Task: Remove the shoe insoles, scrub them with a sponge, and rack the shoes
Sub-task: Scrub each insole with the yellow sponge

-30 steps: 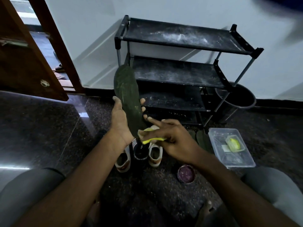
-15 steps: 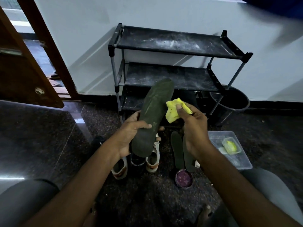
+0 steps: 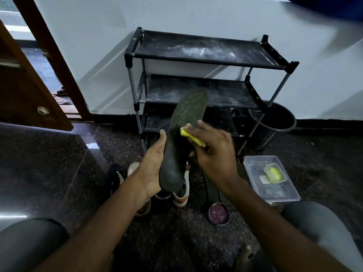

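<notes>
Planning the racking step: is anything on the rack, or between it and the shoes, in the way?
Nothing visible. The rack's top two shelves carry only white dust; the lower ones are partly hidden behind the insole held in the left hand. The shoes stand on the floor just in front of the rack.

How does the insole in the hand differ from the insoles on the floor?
The held insole is raised and tilted, gripped near its heel by the left hand; the floor insoles lie flat. The right hand presses a yellow sponge on the held insole; no hand is on the floor insoles. All are dark and out of the shoes.
</notes>
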